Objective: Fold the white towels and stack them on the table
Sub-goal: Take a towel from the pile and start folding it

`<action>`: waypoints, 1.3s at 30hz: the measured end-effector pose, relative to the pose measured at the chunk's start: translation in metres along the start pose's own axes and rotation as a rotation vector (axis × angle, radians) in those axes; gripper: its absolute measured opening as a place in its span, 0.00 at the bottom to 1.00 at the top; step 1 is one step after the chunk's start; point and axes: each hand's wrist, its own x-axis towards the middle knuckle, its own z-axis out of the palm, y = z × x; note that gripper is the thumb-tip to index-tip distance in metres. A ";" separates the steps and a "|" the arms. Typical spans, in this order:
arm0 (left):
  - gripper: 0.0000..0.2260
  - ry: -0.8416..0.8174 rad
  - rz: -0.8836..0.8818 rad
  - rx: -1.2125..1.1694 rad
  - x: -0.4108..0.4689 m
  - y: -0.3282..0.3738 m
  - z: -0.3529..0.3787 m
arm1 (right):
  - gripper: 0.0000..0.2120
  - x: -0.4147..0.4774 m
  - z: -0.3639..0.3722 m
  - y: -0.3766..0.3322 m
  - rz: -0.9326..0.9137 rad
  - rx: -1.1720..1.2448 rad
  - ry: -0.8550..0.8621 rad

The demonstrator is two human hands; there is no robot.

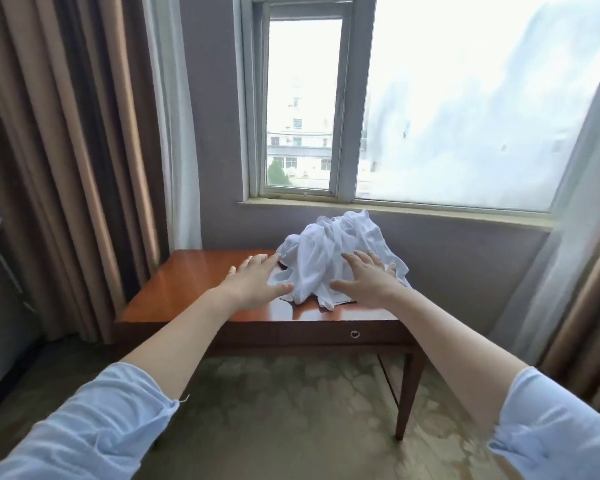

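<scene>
While both arms reach forward, left hand (253, 282) and right hand (369, 280) stretch flat-fingered, gripping nothing, beside the crumpled white towels (336, 251) on the wooden table (187, 289).

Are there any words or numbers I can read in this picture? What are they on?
None: no word, number or sign can be read here.
The white towels show no tag or label.
The table has only a metal ring pull on its front, no writing.
The buildings outside are too blurred and small to show any sign.
</scene>
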 end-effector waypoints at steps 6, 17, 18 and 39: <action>0.35 -0.017 0.087 0.000 0.136 -0.038 -0.007 | 0.38 0.112 0.014 0.000 0.072 0.042 0.036; 0.36 -0.106 0.182 -0.030 0.311 -0.064 0.037 | 0.38 0.260 0.046 0.056 0.178 0.104 0.033; 0.36 -0.106 0.183 -0.020 0.330 -0.065 0.042 | 0.38 0.277 0.049 0.064 0.181 0.105 0.035; 0.35 -0.181 -0.041 -0.137 0.715 -0.022 0.180 | 0.37 0.646 0.112 0.269 0.141 0.235 -0.053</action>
